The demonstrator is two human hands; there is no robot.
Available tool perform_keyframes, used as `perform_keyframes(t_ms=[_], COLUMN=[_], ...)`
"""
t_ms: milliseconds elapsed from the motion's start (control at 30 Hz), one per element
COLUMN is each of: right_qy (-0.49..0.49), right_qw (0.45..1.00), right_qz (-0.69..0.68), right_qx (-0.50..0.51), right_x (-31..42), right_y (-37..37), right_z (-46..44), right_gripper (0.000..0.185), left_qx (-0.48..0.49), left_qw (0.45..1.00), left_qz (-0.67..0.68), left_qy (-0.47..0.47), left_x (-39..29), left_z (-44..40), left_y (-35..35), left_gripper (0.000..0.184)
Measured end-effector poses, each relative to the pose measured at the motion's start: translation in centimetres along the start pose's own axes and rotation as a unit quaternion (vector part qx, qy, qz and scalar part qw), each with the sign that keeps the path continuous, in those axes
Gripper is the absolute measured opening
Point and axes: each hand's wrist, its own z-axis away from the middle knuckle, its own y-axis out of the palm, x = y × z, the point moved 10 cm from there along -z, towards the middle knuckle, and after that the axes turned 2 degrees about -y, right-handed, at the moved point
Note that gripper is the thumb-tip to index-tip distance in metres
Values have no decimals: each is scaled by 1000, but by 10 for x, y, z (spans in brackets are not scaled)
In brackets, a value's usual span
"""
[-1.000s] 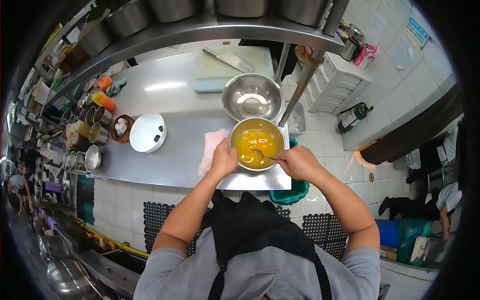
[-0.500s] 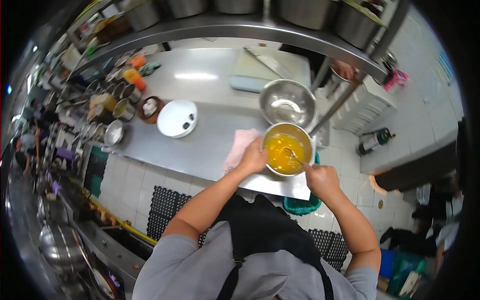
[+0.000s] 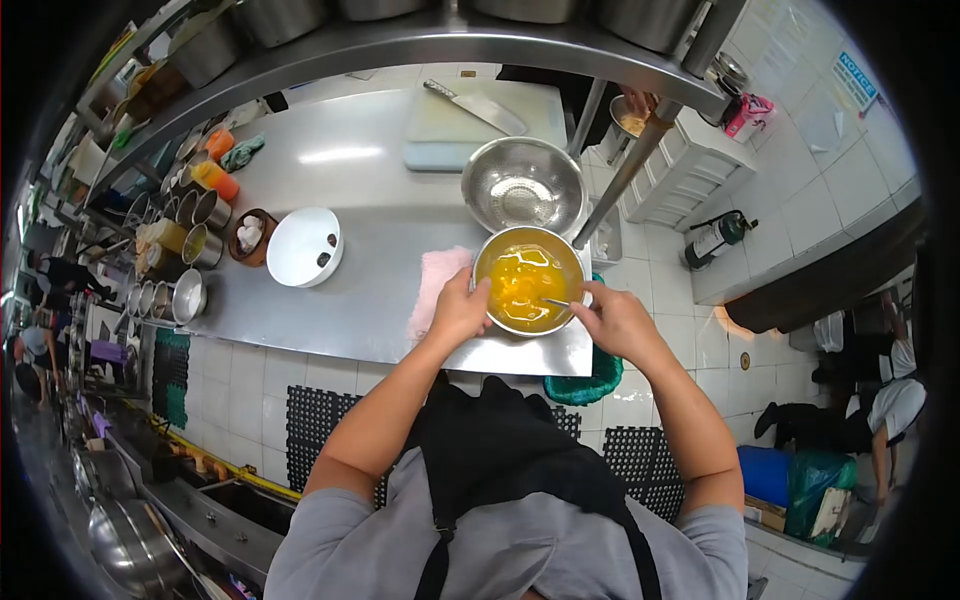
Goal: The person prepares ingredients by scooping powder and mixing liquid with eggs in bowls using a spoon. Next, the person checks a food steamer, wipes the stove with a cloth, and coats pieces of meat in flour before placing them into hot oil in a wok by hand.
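A metal bowl (image 3: 483,303) with yellow, egg-like liquid (image 3: 520,285) stands near the table's front right corner. My left hand (image 3: 461,308) is closed on its left rim. In my right hand (image 3: 618,318), at the right rim, is a thin-handled metal utensil (image 3: 556,302). Its lower end is sunk in the liquid, so I cannot tell whether it is a fork or a spoon. A pink cloth (image 3: 436,282) lies left of the bowl, beside my left hand. Just behind stands a larger metal bowl (image 3: 524,188) with nothing visible in it.
A white bowl (image 3: 290,255) holds two dark pieces. Beyond, a knife (image 3: 485,112) rests on cutting boards (image 3: 430,125). Pots and bottles crowd the table's left end. A metal shelf (image 3: 450,50) spans overhead, its post (image 3: 625,180) near the bowls. Another person's hand (image 3: 637,102) shows behind.
The view has shifted, so the table appears further left. The utensil's end, partly visible mid-liquid before, is now under the surface nearer the right side. Both hands keep their hold.
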Motion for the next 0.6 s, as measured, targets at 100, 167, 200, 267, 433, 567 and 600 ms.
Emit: perform_keyframes(t_ms=[100, 167, 200, 267, 433, 567, 600], right_qy=[-43, -117, -188, -219, -318, -295, -301], right_qw=[993, 977, 949, 940, 908, 903, 902], right_qz=[-29, -10, 6, -74, -274, -285, -266], right_qx=[-108, -178, -254, -252, -14, 130, 158], right_x=[4, 23, 42, 62, 143, 203, 218], right_y=[-29, -49, -64, -62, 23, 112, 134], right_z=[11, 23, 36, 51, 60, 43, 36], right_gripper=[40, 38, 36, 32, 27, 26, 26], left_qx=[-1, -17, -19, -39, -26, -80, -82], left_qw=[999, 997, 997, 995, 989, 982, 982], left_qz=[21, 38, 51, 57, 36, 69, 77], left_qy=[-29, -65, -61, -68, -140, -160, -155], left_x=[4, 17, 25, 51, 122, 157, 166], left_z=[9, 18, 23, 37, 83, 117, 123], left_y=[-8, -19, -27, -45, -93, -146, -159], left_gripper=[54, 58, 59, 59, 49, 44, 44])
